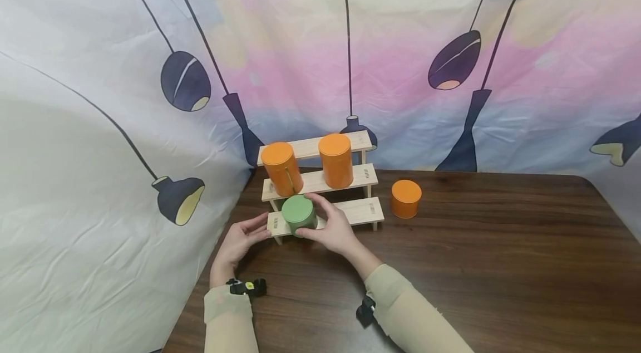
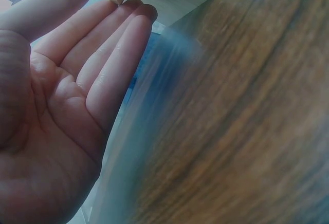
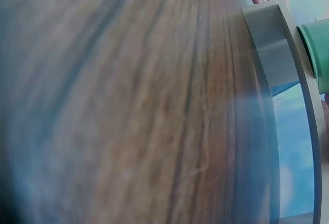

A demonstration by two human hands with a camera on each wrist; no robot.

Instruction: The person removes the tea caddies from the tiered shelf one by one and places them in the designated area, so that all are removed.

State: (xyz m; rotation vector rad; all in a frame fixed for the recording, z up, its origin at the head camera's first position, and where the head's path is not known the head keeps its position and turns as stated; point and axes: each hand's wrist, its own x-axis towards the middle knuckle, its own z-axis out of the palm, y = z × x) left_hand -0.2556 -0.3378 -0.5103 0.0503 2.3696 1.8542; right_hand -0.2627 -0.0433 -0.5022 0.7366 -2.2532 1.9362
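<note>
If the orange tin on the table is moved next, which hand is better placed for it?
The right hand, probably, once it releases the green tin: it is nearer the orange tin. The left hand is at the left end of the tiered wooden stand.

A pastel fabric backdrop (image 1: 290, 19) printed with dark hanging lamps (image 1: 454, 60) is draped across the upper frame, behind a dark wood-grain table (image 1: 511, 264) at lower right.

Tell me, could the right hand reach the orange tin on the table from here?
Probably yes, once free: the right hand grips the green tin at the front of the wooden stand, but that orange tin sits right of the stand with nothing in front.
</note>
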